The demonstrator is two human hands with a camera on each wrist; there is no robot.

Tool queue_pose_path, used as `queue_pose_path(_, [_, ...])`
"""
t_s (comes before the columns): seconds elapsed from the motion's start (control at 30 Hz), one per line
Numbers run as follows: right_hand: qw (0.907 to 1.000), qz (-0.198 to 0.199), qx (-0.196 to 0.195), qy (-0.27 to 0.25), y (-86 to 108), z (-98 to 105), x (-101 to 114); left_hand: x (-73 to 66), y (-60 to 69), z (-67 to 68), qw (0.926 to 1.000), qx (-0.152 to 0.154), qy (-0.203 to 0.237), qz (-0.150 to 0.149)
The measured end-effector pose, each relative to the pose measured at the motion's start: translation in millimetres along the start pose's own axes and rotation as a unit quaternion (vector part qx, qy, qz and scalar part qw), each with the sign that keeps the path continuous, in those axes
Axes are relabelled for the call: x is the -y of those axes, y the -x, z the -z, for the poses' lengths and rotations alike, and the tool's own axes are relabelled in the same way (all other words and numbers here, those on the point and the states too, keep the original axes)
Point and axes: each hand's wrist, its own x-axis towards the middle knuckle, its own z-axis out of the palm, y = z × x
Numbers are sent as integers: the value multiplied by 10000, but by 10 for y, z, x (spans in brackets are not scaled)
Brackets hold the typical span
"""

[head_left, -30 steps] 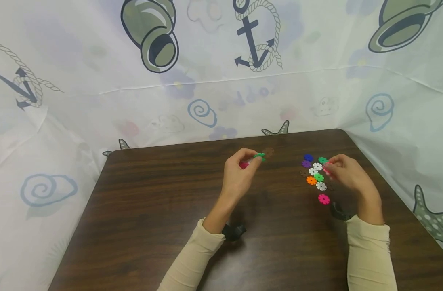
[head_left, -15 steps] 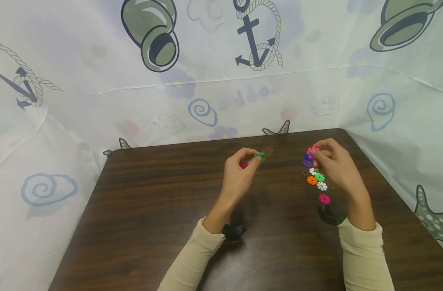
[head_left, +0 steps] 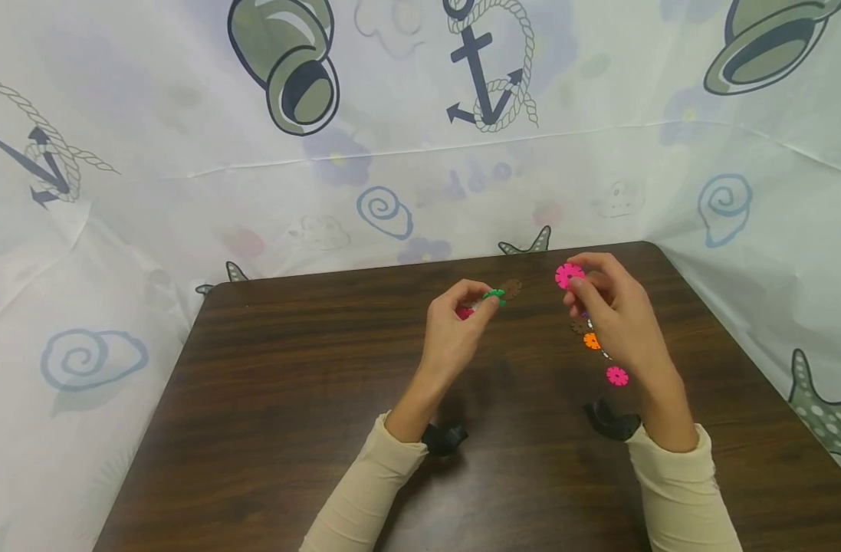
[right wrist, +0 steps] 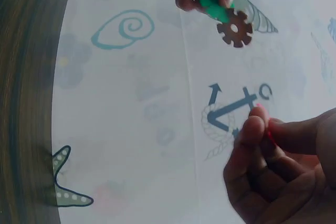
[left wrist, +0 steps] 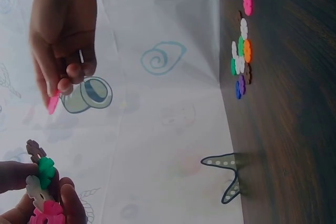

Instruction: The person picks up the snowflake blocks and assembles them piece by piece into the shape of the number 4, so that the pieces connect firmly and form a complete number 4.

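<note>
Cloth printed with shells and anchors is hanging to the left of and behind a dark table. The left hand is pinching a joined row of notched discs, pink, white, green and brown, above the table. Farther right, apart from that row, a single pink disc is being pinched by the right hand. Loose discs are lying on the table, partly hidden behind this hand in the head view.
</note>
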Motion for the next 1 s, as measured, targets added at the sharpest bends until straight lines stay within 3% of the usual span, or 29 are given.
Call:
queue_pose_path(0.17, [9990,308,-316,81,34,-76,89,-12,7,-5,10000,5,35,-4])
queue_pose_path(0.47, [9923,1113,-488,258,39,-247,148,-26,10,-17,10000,50,15,-25])
queue_pose_path(0.77, [9882,1354,-507,510,30,-306,113,-43,17,-21,9995,269,145,-8])
queue_pose_path(1.0, [9891,1372,-438,319,21,-326,113,-36,20,-19,9992,375,65,-73])
